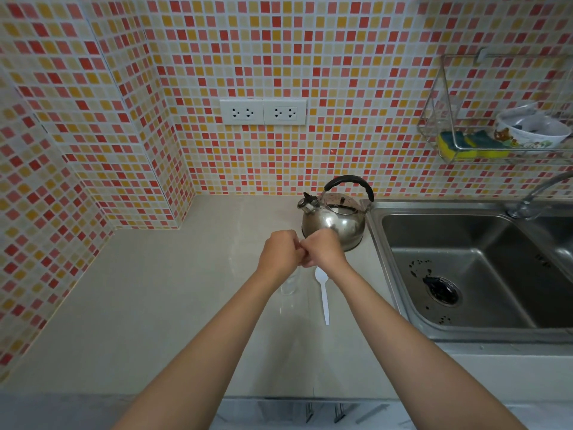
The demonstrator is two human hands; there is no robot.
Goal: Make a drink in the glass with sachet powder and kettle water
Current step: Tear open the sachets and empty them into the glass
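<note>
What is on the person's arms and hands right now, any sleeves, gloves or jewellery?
Nothing visible. Both forearms are bare all the way to the bottom edge of the picture, with no sleeve in view. The left hand and right hand wear no gloves, and no watch, bracelet or ring shows on the sides facing the head camera.

1. The glass [290, 282] is mostly hidden under the left hand [279, 252].
2. Whatever is pinched between the left hand and the right hand [324, 251] cannot be seen.
3. The tap [539, 193] is cut off by the right edge.
4. The kettle [333, 221] is partly covered by the right hand.
</note>
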